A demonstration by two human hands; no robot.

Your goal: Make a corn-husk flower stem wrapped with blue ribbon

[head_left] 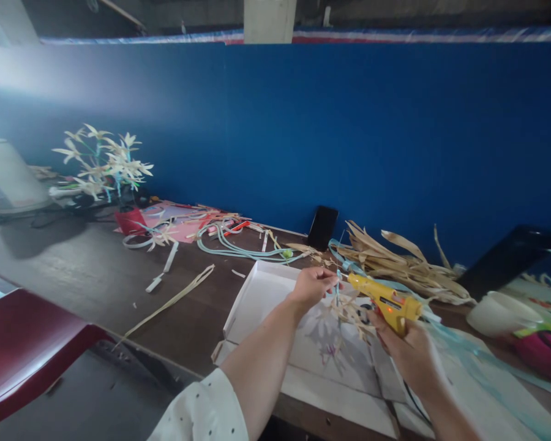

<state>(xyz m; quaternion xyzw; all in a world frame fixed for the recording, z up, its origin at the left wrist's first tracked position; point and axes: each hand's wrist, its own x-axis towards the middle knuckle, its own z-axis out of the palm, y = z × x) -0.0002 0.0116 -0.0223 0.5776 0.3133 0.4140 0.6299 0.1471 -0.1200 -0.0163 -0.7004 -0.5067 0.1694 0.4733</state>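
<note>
My left hand (313, 285) pinches the top of a thin light-blue stem (338, 297) that carries a small dried-leaf flower (351, 312). My right hand (406, 349) grips a yellow hot glue gun (386, 301), whose nozzle points left and touches the stem close to my left fingertips. Both hands hover over a shallow white cardboard tray (261, 294) lying on the dark wooden table (92, 269).
A pile of dried corn husks (404, 260) lies behind the hands, with a black phone (322, 227) leaning on the blue wall. Light-blue cord (234, 245), loose strips, a red pot of finished flowers (108, 165), a white bowl (498, 312) and a red chair (22, 349) surround the spot.
</note>
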